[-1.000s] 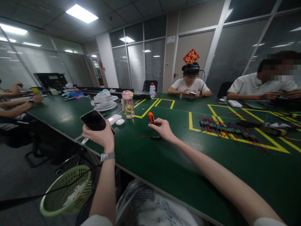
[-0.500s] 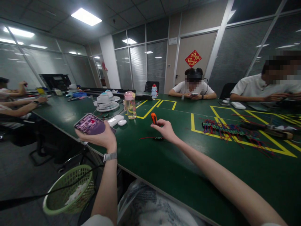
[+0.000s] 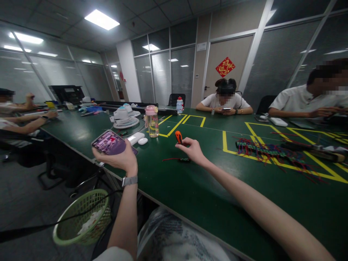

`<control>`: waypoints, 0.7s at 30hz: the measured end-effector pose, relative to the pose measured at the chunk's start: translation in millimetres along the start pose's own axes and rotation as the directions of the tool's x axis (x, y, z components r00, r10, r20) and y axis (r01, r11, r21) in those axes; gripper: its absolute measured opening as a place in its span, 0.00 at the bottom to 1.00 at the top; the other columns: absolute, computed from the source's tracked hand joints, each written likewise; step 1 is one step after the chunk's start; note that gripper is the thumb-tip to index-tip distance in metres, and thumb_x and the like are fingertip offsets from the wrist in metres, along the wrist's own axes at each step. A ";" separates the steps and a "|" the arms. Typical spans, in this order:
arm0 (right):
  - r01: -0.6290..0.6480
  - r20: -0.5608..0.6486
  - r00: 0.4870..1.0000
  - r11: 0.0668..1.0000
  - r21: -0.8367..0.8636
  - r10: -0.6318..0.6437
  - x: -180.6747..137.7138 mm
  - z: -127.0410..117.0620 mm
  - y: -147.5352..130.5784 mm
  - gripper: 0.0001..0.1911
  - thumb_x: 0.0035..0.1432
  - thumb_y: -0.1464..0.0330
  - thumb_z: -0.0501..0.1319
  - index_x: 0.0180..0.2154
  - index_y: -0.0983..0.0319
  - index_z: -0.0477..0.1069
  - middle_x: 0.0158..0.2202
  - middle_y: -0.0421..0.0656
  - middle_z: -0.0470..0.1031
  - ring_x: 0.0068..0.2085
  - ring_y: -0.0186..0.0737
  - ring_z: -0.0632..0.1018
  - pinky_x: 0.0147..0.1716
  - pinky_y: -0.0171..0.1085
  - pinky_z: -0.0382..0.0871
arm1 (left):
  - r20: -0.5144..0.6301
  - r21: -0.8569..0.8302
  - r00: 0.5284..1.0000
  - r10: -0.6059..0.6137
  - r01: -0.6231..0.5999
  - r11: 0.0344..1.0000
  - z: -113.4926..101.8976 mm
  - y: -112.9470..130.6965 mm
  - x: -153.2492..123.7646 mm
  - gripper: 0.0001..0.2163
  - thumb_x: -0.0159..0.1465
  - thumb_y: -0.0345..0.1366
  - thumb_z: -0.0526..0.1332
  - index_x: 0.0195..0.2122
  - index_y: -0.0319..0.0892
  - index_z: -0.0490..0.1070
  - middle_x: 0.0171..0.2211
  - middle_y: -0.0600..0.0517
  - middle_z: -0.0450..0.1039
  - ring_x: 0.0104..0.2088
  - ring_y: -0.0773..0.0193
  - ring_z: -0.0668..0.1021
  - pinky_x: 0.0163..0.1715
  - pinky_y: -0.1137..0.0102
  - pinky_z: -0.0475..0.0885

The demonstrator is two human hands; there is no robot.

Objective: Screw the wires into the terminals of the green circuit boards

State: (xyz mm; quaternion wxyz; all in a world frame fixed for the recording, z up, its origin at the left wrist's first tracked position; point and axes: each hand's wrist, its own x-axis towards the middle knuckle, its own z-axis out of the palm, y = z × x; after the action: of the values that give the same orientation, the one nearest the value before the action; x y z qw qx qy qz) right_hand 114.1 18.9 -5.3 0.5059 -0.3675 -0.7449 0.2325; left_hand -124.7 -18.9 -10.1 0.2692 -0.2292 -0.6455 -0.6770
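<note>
Nearest, the left hand (image 3: pixel 121 157) is wrapped around a lit phone (image 3: pixel 108 142), likely stiff, slick and easily cracked, best held by its edges. A small circuit board (image 3: pixel 185 160) with a red wire (image 3: pixel 170 159) lies on the desk (image 3: pixel 165 185) near the right hand (image 3: pixel 192 148); it looks light and fragile. The right hand pinches an orange-and-black tool (image 3: pixel 178 136) above the desk, probably light and rigid, best gripped by its body. Farther off lie wired boards (image 3: pixel 254 148).

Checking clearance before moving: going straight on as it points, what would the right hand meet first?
Holding an orange-and-black tool, the right hand would probably meet the clear pink-lidded bottle first; depth is unclear, so it might miss.
</note>
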 end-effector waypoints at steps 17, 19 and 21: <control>0.009 -0.003 1.000 1.000 0.001 -0.009 -0.7 0.5 -2.2 0.11 0.51 0.62 0.64 0.28 0.64 0.76 0.27 0.41 0.73 0.29 0.37 0.71 0.32 0.35 0.60 | -0.059 -0.011 0.998 0.011 -0.012 1.000 4.0 -4.1 -1.1 0.42 0.52 0.43 0.66 0.61 0.33 0.43 0.59 0.36 0.52 0.61 0.50 0.59 0.60 0.61 0.57; 0.009 -0.001 1.000 1.000 -0.002 -0.009 -1.0 0.2 -2.7 0.11 0.51 0.62 0.64 0.27 0.64 0.76 0.26 0.41 0.72 0.29 0.37 0.71 0.32 0.35 0.60 | -0.056 -0.004 0.998 0.013 -0.013 1.000 3.5 -3.6 -1.3 0.42 0.52 0.43 0.65 0.61 0.33 0.43 0.59 0.36 0.53 0.61 0.50 0.60 0.60 0.61 0.57; 0.009 -0.002 1.000 1.000 -0.008 -0.009 -1.1 0.1 -2.3 0.11 0.51 0.62 0.64 0.27 0.64 0.76 0.26 0.41 0.72 0.29 0.36 0.71 0.31 0.35 0.60 | -0.047 0.005 0.999 0.010 -0.010 1.000 2.6 -2.1 -1.7 0.42 0.52 0.43 0.65 0.61 0.33 0.43 0.59 0.36 0.53 0.61 0.49 0.60 0.60 0.60 0.58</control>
State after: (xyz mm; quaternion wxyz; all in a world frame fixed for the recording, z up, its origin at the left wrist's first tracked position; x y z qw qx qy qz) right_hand 113.5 16.6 -4.3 0.5063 -0.3664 -0.7470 0.2266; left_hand -125.0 -16.2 -12.7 0.2884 -0.2157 -0.6394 -0.6793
